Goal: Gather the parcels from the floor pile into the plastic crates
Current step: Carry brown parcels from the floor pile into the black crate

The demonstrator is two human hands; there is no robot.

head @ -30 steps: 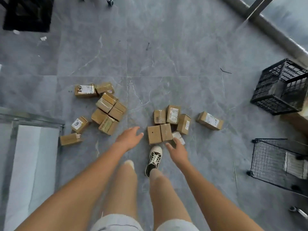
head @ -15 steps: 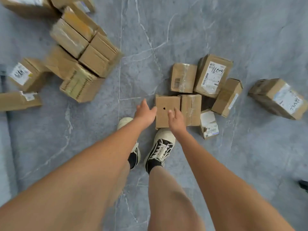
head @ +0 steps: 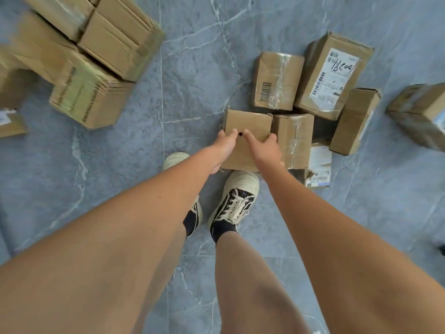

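Hands were seen at centre frame: the left hand (head: 225, 147) and the right hand (head: 263, 148) were clamped on a plain cardboard parcel (head: 248, 126), gripped at its sides, just beyond the shoes (head: 234, 198). Taped parcels (head: 293, 138) were touching it at three o'clock; blurred boxes (head: 96, 68) were lying at ten o'clock on the grey floor (head: 192, 80).

The stacked boxes (head: 79, 51) at upper left are blurred and cut by the frame's edge. The far-right parcel (head: 420, 114) is cropped too, its label mostly out of view.
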